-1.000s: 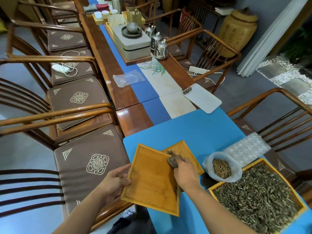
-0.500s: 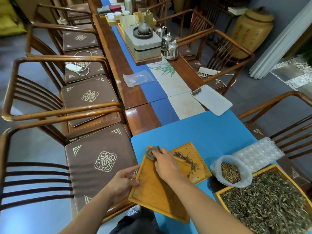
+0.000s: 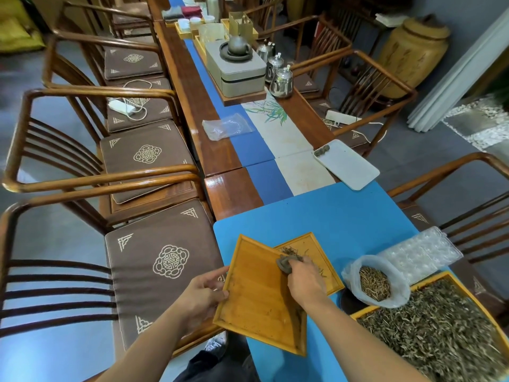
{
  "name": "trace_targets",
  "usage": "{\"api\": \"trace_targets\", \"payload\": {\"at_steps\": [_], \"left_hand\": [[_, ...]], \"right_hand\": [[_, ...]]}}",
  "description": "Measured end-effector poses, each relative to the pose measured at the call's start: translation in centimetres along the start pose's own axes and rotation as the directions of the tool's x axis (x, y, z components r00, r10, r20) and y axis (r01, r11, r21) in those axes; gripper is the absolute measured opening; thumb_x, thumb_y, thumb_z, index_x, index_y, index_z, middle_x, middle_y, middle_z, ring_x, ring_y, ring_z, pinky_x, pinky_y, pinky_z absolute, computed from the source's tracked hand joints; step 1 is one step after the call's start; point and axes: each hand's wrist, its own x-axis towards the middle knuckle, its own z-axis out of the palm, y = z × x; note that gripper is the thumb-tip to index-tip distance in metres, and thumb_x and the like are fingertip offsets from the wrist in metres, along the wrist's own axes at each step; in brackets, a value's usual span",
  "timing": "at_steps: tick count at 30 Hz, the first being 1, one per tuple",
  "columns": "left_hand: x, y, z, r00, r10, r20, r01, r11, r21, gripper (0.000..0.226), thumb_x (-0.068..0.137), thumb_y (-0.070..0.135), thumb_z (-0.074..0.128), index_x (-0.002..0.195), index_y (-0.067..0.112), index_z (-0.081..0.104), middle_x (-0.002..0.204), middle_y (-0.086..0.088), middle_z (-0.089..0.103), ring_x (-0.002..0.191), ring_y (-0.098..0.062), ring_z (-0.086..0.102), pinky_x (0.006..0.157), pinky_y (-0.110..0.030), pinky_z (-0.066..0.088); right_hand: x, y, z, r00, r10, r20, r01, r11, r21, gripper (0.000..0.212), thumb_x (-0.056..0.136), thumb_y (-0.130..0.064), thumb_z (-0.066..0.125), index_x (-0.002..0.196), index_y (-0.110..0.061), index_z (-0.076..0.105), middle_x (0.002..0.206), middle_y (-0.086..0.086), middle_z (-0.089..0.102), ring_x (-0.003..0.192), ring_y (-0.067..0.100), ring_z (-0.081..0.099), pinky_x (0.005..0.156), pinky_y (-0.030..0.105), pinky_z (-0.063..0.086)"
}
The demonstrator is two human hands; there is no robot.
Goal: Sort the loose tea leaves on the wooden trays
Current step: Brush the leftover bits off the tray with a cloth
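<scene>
While the left hand (image 3: 203,295) grips the left edge of a wooden tray (image 3: 259,304), with the thumb on top and the fingers curled under the rim, the tray sits tilted, and its right side lies over a second wooden tray (image 3: 319,253). The right hand (image 3: 304,279) holds a small gray-brown brush (image 3: 285,263) (it could also be a cloth pad, it is hard to tell) with its fingers curled round it. The brush touches the right rim of the tilted tray, right where the two trays meet. A few thin tea leaves (image 3: 292,250) lie on the second tray, just past the brush. Tiny dark bits dot the tilted tray.

Both trays sit on a blue mat (image 3: 330,213) at the near end of a long wooden table (image 3: 228,188). To the right stands a clear plastic bag (image 3: 376,281) with its mouth open and tea leaves inside. Beside it is a big yellow tray (image 3: 446,279) heaped with loose tea leaves (image 3: 440,332). A clear bubble tray (image 3: 421,252) lies behind the bag.

Farther up the table sit a white plate (image 3: 348,165), an empty plastic bag (image 3: 225,126), a gray box with a dark teapot (image 3: 238,45) on top, and shiny metal pots (image 3: 281,82). Wooden chairs with brown cushions (image 3: 162,266) line the left side.
</scene>
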Motion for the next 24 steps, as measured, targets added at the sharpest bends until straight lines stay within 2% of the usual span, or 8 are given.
{"api": "trace_targets", "payload": {"at_steps": [3, 5, 10, 13, 17, 20, 24], "left_hand": [[0.0, 0.1, -0.1, 1.000, 0.001, -0.007, -0.001, 1.000, 0.019, 0.058, 0.092, -0.013, 0.054, 0.142, 0.016, 0.053, 0.127, -0.029, 0.064, 0.108, -0.041, 0.069, 0.089, -0.057, 0.057], [0.0, 0.1, -0.1, 1.000, 0.002, -0.011, -0.002, 1.000, 0.016, 0.057, 0.092, -0.013, 0.055, 0.141, 0.016, 0.054, 0.125, -0.028, 0.066, 0.107, -0.040, 0.070, 0.087, -0.055, 0.058], [-0.2, 0.1, 0.1, 1.000, 0.006, 0.002, -0.006, 1.000, 0.023, 0.057, 0.091, -0.013, 0.056, 0.141, 0.016, 0.054, 0.125, -0.029, 0.066, 0.106, -0.040, 0.070, 0.085, -0.054, 0.059], [-0.2, 0.1, 0.3, 1.000, 0.013, 0.012, -0.013, 1.000, 0.015, 0.057, 0.092, -0.013, 0.056, 0.140, 0.016, 0.054, 0.126, -0.031, 0.064, 0.105, -0.042, 0.070, 0.084, -0.054, 0.059], [-0.2, 0.2, 0.0, 0.999, 0.018, 0.036, -0.017, 0.999, -0.034, 0.056, 0.092, -0.015, 0.053, 0.140, 0.014, 0.055, 0.124, -0.032, 0.065, 0.105, -0.044, 0.070, 0.084, -0.053, 0.060], [-0.2, 0.0, -0.4, 0.999, 0.015, 0.035, -0.013, 0.999, -0.049, 0.059, 0.091, -0.017, 0.053, 0.142, 0.012, 0.053, 0.125, -0.035, 0.062, 0.107, -0.045, 0.068, 0.084, -0.053, 0.059], [0.0, -0.3, -0.8, 1.000, 0.006, 0.029, -0.004, 0.997, -0.081, 0.061, 0.089, -0.017, 0.055, 0.143, 0.012, 0.052, 0.110, -0.030, 0.067, 0.106, -0.047, 0.068, 0.080, -0.051, 0.059]], "right_hand": [[-0.2, 0.2, -0.4, 0.995, 0.093, -0.018, -0.092, 0.994, 0.052, 0.045, 0.094, -0.007, 0.043, 0.135, -0.020, 0.054, 0.136, 0.011, 0.045, 0.121, 0.036, 0.047, 0.093, 0.045, 0.049], [-0.3, -0.3, -0.9, 0.995, 0.080, -0.062, -0.076, 0.995, 0.072, 0.044, 0.095, -0.010, 0.043, 0.137, -0.022, 0.051, 0.133, 0.010, 0.046, 0.119, 0.034, 0.047, 0.090, 0.043, 0.049], [-0.7, -4.3, -1.5, 0.967, -0.220, -0.127, 0.234, 0.966, 0.110, 0.045, 0.097, -0.022, 0.046, 0.141, -0.030, 0.042, 0.113, 0.001, 0.044, 0.107, 0.024, 0.047, 0.086, 0.039, 0.049], [-0.8, -6.9, -1.0, 0.944, -0.323, -0.073, 0.329, 0.939, 0.097, 0.044, 0.097, -0.023, 0.046, 0.140, -0.032, 0.043, 0.113, 0.000, 0.042, 0.109, 0.025, 0.046, 0.090, 0.040, 0.048], [-0.8, -7.1, 0.3, 0.963, -0.268, 0.001, 0.266, 0.958, 0.110, 0.049, 0.098, -0.020, 0.046, 0.145, -0.031, 0.038, 0.129, 0.004, 0.041, 0.120, 0.028, 0.045, 0.097, 0.042, 0.047], [-0.6, -5.5, 0.4, 0.982, -0.187, 0.008, 0.186, 0.978, 0.097, 0.050, 0.097, -0.018, 0.045, 0.145, -0.028, 0.038, 0.129, 0.005, 0.039, 0.120, 0.029, 0.044, 0.093, 0.041, 0.045], [-0.2, -2.4, 0.3, 0.994, -0.101, 0.031, 0.098, 0.991, 0.090, 0.049, 0.094, -0.012, 0.045, 0.141, -0.025, 0.043, 0.129, 0.008, 0.039, 0.117, 0.031, 0.045, 0.095, 0.044, 0.047]]}}
